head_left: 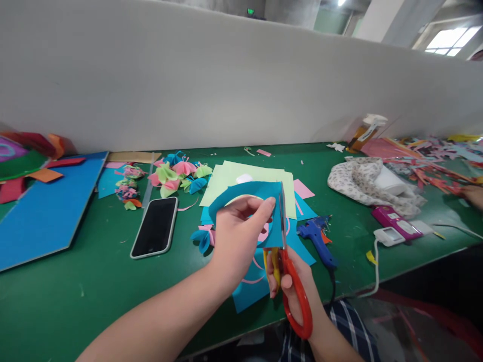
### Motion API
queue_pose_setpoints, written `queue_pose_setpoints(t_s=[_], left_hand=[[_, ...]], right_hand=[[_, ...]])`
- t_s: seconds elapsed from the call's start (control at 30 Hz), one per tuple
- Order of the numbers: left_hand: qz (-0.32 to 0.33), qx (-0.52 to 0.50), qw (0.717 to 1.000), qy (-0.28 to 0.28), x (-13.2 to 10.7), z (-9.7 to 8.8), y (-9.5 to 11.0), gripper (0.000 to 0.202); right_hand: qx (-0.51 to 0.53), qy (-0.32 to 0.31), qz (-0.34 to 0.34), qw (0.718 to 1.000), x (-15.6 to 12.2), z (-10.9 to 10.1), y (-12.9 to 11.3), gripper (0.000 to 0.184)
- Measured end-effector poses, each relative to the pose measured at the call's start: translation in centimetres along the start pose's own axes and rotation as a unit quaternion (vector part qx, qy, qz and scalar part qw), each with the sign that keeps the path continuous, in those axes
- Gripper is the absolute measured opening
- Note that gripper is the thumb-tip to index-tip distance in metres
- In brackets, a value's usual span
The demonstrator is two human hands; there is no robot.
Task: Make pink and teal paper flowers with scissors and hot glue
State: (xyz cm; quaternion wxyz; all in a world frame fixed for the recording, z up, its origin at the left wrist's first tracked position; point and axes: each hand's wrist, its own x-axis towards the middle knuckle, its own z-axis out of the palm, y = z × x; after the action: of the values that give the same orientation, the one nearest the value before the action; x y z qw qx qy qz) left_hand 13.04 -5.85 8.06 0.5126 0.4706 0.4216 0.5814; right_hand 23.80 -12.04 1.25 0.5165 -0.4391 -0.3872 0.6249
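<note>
A curved piece of blue paper [247, 190] is pinched in my left hand [239, 231], its fingers closed on it. My right hand [298, 276] grips a pair of scissors [300, 301] with red and yellow handles. The scissor blades point away from me and lie along the right edge of the blue paper, touching it. Below and behind my hands lie pale green sheets [222, 176] and more blue paper with thin pink strips. A small blue and pink paper piece [204, 239] sits left of my left hand.
Left of my hands are a phone [155, 228], paper flowers [175, 176] and a large blue board [49, 211]. To the right lie a blue glue gun [319, 239], a patterned cloth [356, 183], a purple box [396, 221] and a bottle [366, 133]. Another person's hand [473, 195] shows at far right.
</note>
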Motion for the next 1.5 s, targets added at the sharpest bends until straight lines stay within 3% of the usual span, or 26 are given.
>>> queue_pose_setpoints(t_s=[0.37,0.9,1.2,1.37,1.5], left_hand=[[-0.012,0.024,0.999,-0.020,-0.1,0.2,0.0,0.026],[-0.010,0.024,1.000,-0.011,0.0,0.3,-0.1,0.026],[0.036,-0.034,0.997,0.064,1.2,-0.9,0.9,0.022],[0.080,-0.038,0.987,0.133,2.1,-1.9,1.7,0.021],[0.093,-0.048,0.985,0.137,2.5,-2.3,2.1,0.020]], right_hand=[[-0.047,0.012,-0.014,0.999,-0.1,-0.4,0.0,0.073],[-0.001,0.038,0.010,0.999,0.3,-0.4,0.3,0.062],[0.005,-0.002,-0.056,0.998,0.6,-0.5,0.2,0.070],[-0.024,-0.004,0.003,1.000,0.0,-0.1,0.8,0.074],[-0.052,0.018,0.028,0.998,-0.4,0.3,1.1,0.080]])
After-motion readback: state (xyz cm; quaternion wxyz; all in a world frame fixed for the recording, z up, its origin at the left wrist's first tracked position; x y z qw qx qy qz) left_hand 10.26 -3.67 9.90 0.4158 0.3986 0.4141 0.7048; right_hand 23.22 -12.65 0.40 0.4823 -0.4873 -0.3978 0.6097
